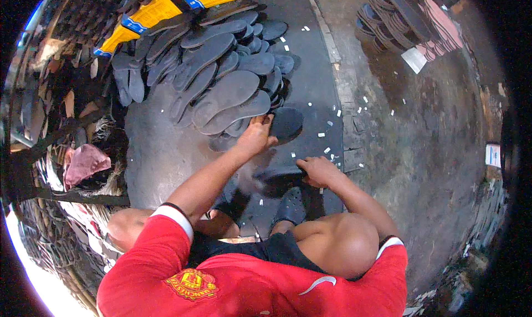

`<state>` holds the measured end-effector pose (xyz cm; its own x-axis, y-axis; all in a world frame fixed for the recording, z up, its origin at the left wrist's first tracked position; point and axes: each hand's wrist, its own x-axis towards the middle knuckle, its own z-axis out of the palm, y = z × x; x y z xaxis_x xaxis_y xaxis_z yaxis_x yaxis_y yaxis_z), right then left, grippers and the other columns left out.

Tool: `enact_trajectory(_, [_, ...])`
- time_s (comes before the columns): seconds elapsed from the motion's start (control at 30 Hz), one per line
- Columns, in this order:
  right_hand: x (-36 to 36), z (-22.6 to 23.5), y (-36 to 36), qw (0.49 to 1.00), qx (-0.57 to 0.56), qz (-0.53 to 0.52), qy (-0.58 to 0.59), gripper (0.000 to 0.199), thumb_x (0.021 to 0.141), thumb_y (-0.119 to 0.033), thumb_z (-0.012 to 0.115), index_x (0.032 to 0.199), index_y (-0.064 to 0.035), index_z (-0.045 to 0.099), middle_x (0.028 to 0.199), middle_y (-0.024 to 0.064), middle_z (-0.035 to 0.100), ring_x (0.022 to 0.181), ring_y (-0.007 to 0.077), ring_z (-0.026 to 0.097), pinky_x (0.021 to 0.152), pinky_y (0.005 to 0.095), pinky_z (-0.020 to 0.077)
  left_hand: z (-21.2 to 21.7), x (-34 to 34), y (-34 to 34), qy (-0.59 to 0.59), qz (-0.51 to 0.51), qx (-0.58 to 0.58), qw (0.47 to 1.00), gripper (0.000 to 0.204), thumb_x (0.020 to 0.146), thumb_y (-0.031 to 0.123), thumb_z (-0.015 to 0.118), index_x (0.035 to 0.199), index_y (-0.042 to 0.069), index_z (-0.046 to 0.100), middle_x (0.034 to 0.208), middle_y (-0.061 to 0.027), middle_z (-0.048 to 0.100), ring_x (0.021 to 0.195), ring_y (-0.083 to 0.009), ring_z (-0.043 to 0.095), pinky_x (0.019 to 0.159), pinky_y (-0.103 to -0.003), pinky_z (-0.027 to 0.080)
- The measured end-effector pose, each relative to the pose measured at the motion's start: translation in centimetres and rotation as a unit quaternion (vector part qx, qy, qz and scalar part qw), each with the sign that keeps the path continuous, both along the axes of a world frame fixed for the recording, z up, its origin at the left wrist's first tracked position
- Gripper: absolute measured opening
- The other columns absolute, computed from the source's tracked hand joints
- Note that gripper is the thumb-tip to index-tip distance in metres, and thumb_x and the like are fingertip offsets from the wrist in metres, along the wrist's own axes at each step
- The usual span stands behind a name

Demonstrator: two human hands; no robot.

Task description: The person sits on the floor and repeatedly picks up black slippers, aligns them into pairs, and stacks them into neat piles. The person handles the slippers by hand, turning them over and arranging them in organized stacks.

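Observation:
A heap of dark grey shoe soles (227,92) lies on a dark mat in front of me. My left hand (258,137) reaches to the near edge of the heap. Its fingertips touch the end of one sole, and the thumb stands apart from them. Just right of that hand lies a black sole (286,124). Closer to my feet, my right hand (318,171) is closed on the right end of another dark shoe sole (277,176). That sole is blurred, and its left part is hard to make out.
Small white pieces (321,135) are scattered over the mat (160,150) and floor. Yellow and blue boxes (149,17) stand behind the heap. A cluttered rack (72,198) is at left. Stacked soles (382,17) and pink sheets (441,28) lie far right. My dark clog (289,206) is close below.

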<state>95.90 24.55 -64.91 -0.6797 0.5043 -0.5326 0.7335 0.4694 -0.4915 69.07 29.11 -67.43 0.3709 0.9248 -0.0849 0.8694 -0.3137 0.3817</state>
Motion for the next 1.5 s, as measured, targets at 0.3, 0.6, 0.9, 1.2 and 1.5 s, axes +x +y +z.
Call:
enact_trajectory(0.3, [4.0, 5.8, 1.6, 0.98, -0.144, -0.115, 0.079, 0.058, 0.078, -0.034, 0.085, 0.125, -0.0073, 0.064, 0.118, 0.0202, 0.069, 0.114, 0.0409, 0.064, 0.096, 0.048, 0.0515, 6.3, -5.4, 1.8, -0.077, 0.112, 0.089, 0.987, 0.078, 0.078, 0.029, 0.083, 0.144, 0.005, 0.047, 0.136, -0.022, 0.054, 0.127, -0.0415, 0.053, 0.107, -0.049, 0.044])
enact_trajectory(0.6, [7.6, 7.4, 5.3, 0.87, -0.058, -0.444, 0.205, 0.049, 0.077, -0.019, 0.087, 0.119, -0.0024, 0.068, 0.106, 0.0084, 0.075, 0.097, 0.0171, 0.069, 0.088, 0.0342, 0.0537, 9.3, -8.0, 1.1, 0.016, 0.129, 0.062, 0.99, 0.102, 0.062, 0.041, 0.093, 0.147, 0.008, 0.046, 0.127, -0.0213, 0.055, 0.121, -0.0411, 0.051, 0.106, -0.052, 0.039])
enact_trajectory(0.9, [6.7, 7.8, 4.8, 0.793, -0.168, -0.483, 0.331, 0.051, 0.08, -0.017, 0.086, 0.125, -0.0041, 0.066, 0.109, 0.006, 0.075, 0.095, 0.017, 0.07, 0.089, 0.0337, 0.0546, 6.4, -8.0, 0.7, 0.068, 0.206, 0.022, 0.976, 0.121, 0.054, 0.043, 0.096, 0.152, 0.004, 0.038, 0.148, -0.0155, 0.046, 0.142, -0.0333, 0.04, 0.116, -0.071, 0.021])
enact_trajectory(1.2, [1.0, 8.0, 4.6, 0.753, -0.166, -0.495, 0.402, 0.08, 0.083, -0.023, 0.083, 0.148, 0.0009, 0.041, 0.138, 0.0164, 0.058, 0.124, 0.0287, 0.058, 0.109, 0.0389, 0.0435, 5.4, -0.5, 6.0, 0.159, -0.077, 0.304, 0.936, 0.091, 0.073, 0.022, 0.081, 0.152, 0.004, 0.039, 0.15, -0.018, 0.045, 0.145, -0.0356, 0.039, 0.118, -0.065, 0.025])
enact_trajectory(1.5, [5.6, -2.8, 2.5, 0.827, 0.204, -0.521, 0.051, 0.06, 0.09, -0.036, 0.074, 0.131, 0.0033, 0.054, 0.133, 0.025, 0.06, 0.113, 0.0374, 0.065, 0.093, 0.046, 0.0547, 6.3, 0.8, 14.5, 0.059, -0.014, 0.148, 0.987, 0.058, 0.09, 0.01, 0.06, 0.145, -0.003, 0.046, 0.146, -0.0222, 0.054, 0.136, -0.037, 0.052, 0.117, -0.048, 0.039])
